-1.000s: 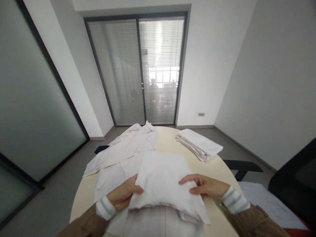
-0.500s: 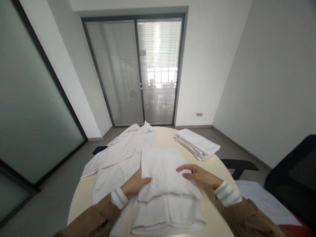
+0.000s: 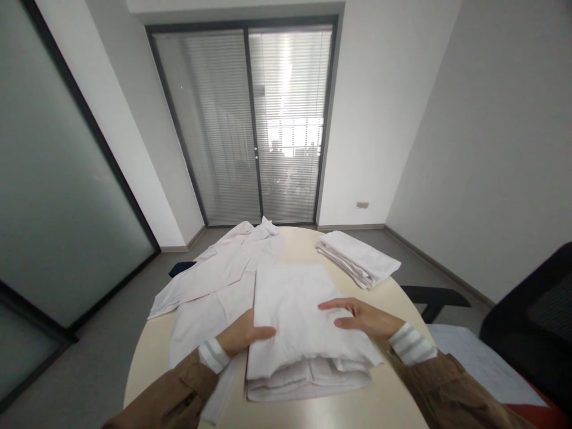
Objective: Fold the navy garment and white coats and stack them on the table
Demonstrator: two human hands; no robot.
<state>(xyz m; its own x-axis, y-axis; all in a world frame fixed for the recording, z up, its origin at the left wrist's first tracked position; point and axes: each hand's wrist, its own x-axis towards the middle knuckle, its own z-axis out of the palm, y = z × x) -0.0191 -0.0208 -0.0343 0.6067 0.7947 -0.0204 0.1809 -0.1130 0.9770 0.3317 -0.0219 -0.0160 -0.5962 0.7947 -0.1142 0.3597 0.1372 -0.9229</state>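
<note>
A folded white garment (image 3: 295, 310) lies on the round table in front of me, its near edge uneven with layers showing underneath. My left hand (image 3: 250, 332) grips its left side, thumb on top and the other fingers hidden at the edge. On the right side, my right hand (image 3: 357, 316) rests on the cloth with index finger and thumb apart. Beside the left hand, a white shirt (image 3: 223, 268) is spread loosely, a sleeve across it. A stack of folded white cloth (image 3: 357, 256) sits at the far right of the table.
The pale round table (image 3: 295, 237) carries all the cloth. A dark item (image 3: 182, 269) shows at its left edge. At the right stand a black chair (image 3: 531, 316) and white papers (image 3: 478, 360) on a red surface. Glass doors with blinds (image 3: 250, 125) are behind.
The folded garment's near edge has drawn up and away from me, and its upper layer now covers more of the lower one. Both hands have stayed nearly in place.
</note>
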